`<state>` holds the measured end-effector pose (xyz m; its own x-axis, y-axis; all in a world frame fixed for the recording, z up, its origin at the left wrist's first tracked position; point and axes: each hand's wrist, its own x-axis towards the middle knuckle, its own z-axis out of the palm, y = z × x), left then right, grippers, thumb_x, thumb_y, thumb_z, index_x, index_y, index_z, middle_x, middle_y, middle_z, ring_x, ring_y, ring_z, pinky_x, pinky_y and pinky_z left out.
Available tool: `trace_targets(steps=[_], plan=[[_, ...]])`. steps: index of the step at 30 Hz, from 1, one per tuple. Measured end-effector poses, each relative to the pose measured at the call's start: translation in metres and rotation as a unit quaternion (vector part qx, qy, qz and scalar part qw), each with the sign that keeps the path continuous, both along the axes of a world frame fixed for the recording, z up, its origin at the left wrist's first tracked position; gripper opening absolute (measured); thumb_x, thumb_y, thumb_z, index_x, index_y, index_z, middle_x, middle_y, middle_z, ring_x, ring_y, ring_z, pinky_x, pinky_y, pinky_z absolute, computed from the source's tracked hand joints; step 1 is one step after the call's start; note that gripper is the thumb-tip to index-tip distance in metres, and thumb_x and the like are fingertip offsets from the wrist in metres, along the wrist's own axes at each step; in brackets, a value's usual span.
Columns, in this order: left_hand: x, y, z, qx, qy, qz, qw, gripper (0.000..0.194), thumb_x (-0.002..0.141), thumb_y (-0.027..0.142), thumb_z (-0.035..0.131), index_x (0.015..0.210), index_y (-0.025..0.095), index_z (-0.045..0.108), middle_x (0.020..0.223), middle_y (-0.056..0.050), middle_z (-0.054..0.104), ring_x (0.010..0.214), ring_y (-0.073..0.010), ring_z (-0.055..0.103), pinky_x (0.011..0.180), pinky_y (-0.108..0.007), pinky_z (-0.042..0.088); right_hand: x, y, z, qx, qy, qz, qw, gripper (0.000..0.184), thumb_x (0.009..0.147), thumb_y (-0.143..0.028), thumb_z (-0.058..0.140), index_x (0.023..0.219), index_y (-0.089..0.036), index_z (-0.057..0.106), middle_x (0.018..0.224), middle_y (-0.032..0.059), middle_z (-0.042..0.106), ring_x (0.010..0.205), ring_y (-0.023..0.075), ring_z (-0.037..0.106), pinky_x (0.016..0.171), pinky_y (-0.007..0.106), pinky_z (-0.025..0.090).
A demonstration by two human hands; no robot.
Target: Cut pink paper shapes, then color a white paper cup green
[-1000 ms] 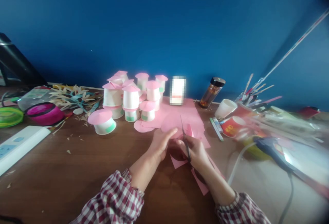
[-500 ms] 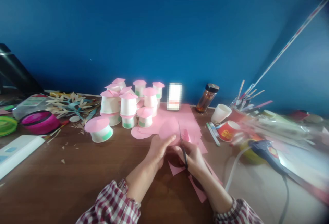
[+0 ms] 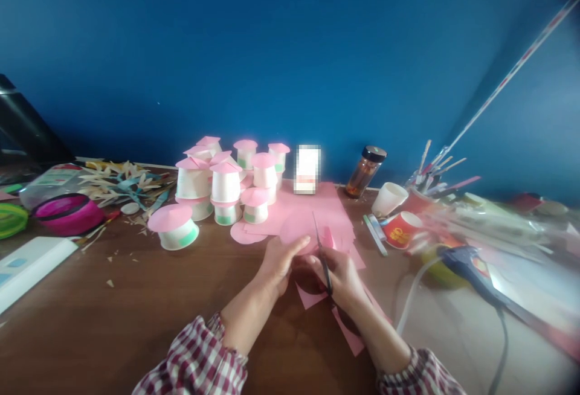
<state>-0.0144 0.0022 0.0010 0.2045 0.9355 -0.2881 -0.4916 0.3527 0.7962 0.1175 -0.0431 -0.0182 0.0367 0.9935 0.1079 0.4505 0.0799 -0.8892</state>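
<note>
I have the left hand [image 3: 277,260] clamped on a pink paper disc [image 3: 295,224], thumb laid over its near edge, at the centre of my view. My right hand [image 3: 341,273] is closed around the handles of a pair of scissors [image 3: 326,279]; the blades point toward twelve o'clock, just beside the disc. From here I can't tell whether paper sits between them. The two hands are close together, but I can't make out whether they touch.

Taking the hands as the dial's centre, pink paper sheets [image 3: 336,200] lie at twelve, and angular pink scraps [image 3: 312,296] show between five and six. Pink-capped paper cups [image 3: 225,187] stand in a cluster between ten and eleven, some stacked. One wide pink-capped cup [image 3: 174,237] stands apart, nearer ten. A power strip [image 3: 40,262] lies at nine on the brown tabletop [image 3: 149,304].

A black-lidded glass bottle [image 3: 361,176] leans at one. A red paper cup [image 3: 401,229] lies tilted past two, and a glue gun [image 3: 471,265] sits at three, amid blurred plastic wrapping [image 3: 502,226].
</note>
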Motion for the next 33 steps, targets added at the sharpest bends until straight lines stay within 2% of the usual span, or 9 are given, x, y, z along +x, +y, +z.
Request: trace_targets(steps=[5,9,14,19,24,29,33], plan=[[0.000,-0.001,0.004,-0.008,-0.004,0.006,1.000,0.025,0.057,0.022,0.080,0.071,0.010,0.062,0.059,-0.005,0.063,0.052,-0.0172,0.061,0.049,-0.028,0.051,0.001,0.000,0.003,0.004,0.014,0.015,1.000,0.033,0.080,-0.046,0.062,0.069,-0.015,0.056,0.053,-0.0032,0.046,0.049,0.0103,0.040,0.044,0.021,0.031],[0.000,-0.002,0.004,-0.010,-0.012,0.013,1.000,0.029,0.056,0.022,0.081,0.073,0.010,0.062,0.060,-0.004,0.063,0.050,-0.0164,0.060,0.048,-0.028,0.050,0.001,0.000,0.004,-0.002,0.009,0.010,1.000,0.032,0.080,-0.046,0.063,0.069,-0.016,0.057,0.053,-0.0027,0.047,0.048,0.0107,0.040,0.044,0.021,0.032],[-0.001,0.002,-0.007,-0.006,-0.007,0.005,1.000,0.032,0.058,0.027,0.081,0.078,0.011,0.061,0.062,-0.004,0.063,0.051,-0.0169,0.061,0.051,-0.031,0.052,0.000,0.000,0.006,0.001,0.013,0.004,1.000,0.032,0.078,-0.043,0.065,0.064,-0.017,0.054,0.050,-0.0037,0.046,0.045,0.0104,0.041,0.042,0.021,0.031],[-0.002,0.005,-0.015,-0.004,0.016,0.013,1.000,0.035,0.058,0.029,0.081,0.079,0.010,0.061,0.066,-0.006,0.065,0.057,-0.0194,0.064,0.054,-0.032,0.053,-0.002,0.000,0.008,0.004,0.024,0.008,1.000,0.031,0.078,-0.044,0.064,0.068,-0.016,0.059,0.051,-0.0021,0.051,0.045,0.0112,0.046,0.042,0.021,0.035],[-0.001,0.002,-0.007,0.010,0.016,0.001,1.000,0.033,0.057,0.028,0.081,0.078,0.008,0.066,0.071,-0.010,0.069,0.062,-0.0229,0.066,0.056,-0.033,0.053,-0.003,0.000,0.007,-0.011,0.049,0.013,0.999,0.035,0.078,-0.050,0.064,0.071,-0.015,0.061,0.049,-0.0029,0.051,0.042,0.0110,0.046,0.041,0.021,0.036],[0.000,0.000,-0.002,0.006,0.018,-0.007,1.000,0.029,0.057,0.026,0.080,0.076,0.008,0.067,0.068,-0.010,0.068,0.060,-0.0224,0.065,0.057,-0.034,0.053,-0.001,-0.001,0.005,-0.025,0.066,0.013,0.997,0.036,0.077,-0.050,0.065,0.074,-0.015,0.061,0.050,-0.0026,0.051,0.043,0.0114,0.046,0.041,0.022,0.036],[0.000,0.000,-0.001,0.008,0.011,-0.006,1.000,0.026,0.059,0.024,0.079,0.076,0.009,0.067,0.065,-0.008,0.067,0.059,-0.0205,0.064,0.057,-0.033,0.053,0.000,-0.001,0.006,-0.020,0.068,0.012,0.997,0.032,0.078,-0.046,0.065,0.068,-0.016,0.056,0.055,-0.0005,0.056,0.046,0.0118,0.049,0.043,0.022,0.038]])
